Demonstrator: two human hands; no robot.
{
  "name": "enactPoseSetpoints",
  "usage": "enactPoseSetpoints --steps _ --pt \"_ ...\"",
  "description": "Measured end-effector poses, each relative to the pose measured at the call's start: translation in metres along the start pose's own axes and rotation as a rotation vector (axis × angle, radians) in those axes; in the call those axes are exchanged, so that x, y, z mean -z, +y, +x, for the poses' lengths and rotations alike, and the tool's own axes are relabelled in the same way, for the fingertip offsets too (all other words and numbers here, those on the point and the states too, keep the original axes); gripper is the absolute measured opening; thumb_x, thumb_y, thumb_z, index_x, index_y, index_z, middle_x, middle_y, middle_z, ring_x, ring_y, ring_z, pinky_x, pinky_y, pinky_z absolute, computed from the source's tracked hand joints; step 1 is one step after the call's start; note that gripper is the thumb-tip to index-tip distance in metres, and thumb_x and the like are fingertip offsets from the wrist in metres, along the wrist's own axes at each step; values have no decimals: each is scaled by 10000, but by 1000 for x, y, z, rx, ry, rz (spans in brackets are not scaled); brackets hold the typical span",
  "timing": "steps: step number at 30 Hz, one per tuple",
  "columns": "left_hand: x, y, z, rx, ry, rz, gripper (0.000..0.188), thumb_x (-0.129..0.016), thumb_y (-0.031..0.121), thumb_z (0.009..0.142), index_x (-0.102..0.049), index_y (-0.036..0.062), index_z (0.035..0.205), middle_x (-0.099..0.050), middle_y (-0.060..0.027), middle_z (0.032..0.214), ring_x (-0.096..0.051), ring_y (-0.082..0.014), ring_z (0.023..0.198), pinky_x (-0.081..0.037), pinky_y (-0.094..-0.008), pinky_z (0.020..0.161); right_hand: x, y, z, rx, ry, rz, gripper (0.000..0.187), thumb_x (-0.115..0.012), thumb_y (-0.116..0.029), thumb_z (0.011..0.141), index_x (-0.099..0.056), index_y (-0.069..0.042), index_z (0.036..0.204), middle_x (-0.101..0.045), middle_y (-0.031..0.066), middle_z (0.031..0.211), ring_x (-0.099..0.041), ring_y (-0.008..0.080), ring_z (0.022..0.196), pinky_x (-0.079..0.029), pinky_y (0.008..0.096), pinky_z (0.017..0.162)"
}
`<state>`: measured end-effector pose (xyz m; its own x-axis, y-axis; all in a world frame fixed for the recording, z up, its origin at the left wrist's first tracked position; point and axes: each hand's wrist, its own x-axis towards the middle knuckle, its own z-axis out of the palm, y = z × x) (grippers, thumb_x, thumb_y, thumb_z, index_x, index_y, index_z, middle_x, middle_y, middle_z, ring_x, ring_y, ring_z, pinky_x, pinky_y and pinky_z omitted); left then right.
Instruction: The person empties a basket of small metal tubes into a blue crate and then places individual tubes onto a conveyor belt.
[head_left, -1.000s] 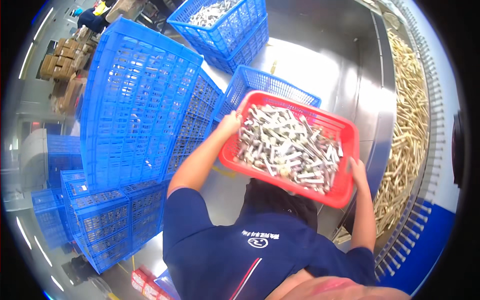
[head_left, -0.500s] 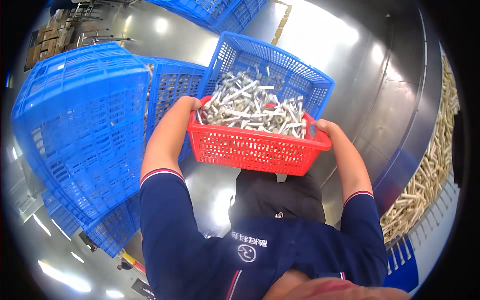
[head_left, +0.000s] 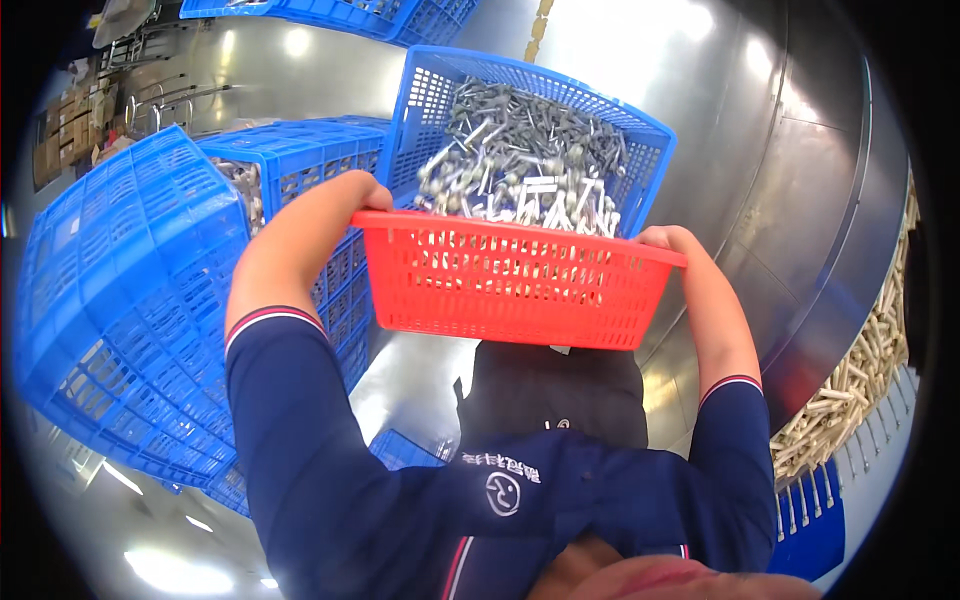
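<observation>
A red perforated plastic basket (head_left: 520,285) is held between my two hands, tipped forward over a blue crate (head_left: 655,165). My left hand (head_left: 368,192) grips its rim at the left end. The right-hand end of the rim is in my right hand (head_left: 664,240), whose fingers are partly hidden. Small whitish, bolt-like pieces (head_left: 540,190) with rounded heads spill over the far side of the basket. Darker grey pieces of similar shape (head_left: 530,115) cover the inside of the crate. Most of the basket's inside is hidden by its near wall.
Stacked blue crates (head_left: 130,280) stand close at my left, one holding similar pieces. Another blue crate (head_left: 340,12) is at the far edge. On the right runs a metal panel (head_left: 740,200), with a heap of pale rod-like pieces (head_left: 850,385) beyond it.
The red basket has tipped further forward, so its near wall now faces up more. Pieces have slid out of it, and more grey ones show in the blue crate. Both hands keep their hold.
</observation>
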<state>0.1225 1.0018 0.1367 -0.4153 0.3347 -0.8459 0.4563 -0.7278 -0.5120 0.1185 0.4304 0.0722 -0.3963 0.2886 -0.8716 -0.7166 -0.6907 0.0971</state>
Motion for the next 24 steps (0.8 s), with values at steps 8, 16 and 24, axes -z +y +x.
enactPoseSetpoints --steps 8,16,24 --pt "28 7 -89 -13 -256 367 329 -561 392 805 -664 87 875 -662 -104 786 -597 -190 658 -444 -358 577 -1 31 24 248 -199 -41 361 -525 -295 898 -626 25 1030 -661 157 981 -647 229 862 -514 380 769" --pt "41 9 -242 -166 128 609 340 -573 374 803 -673 66 904 -664 -111 792 -603 -203 673 -450 -368 585 -19 16 -22 584 -168 -60 348 -539 -282 896 -626 27 1033 -669 139 951 -654 230 825 -524 374 741" --pt "-14 23 -299 -1170 1129 -89 557 -543 393 879 -483 -23 1245 -602 -220 1114 -573 -288 1064 -441 -380 890 -80 135 -168 969 1175 251 427 -525 -358 888 -599 51 985 -664 174 839 -647 243 763 -497 392 704"
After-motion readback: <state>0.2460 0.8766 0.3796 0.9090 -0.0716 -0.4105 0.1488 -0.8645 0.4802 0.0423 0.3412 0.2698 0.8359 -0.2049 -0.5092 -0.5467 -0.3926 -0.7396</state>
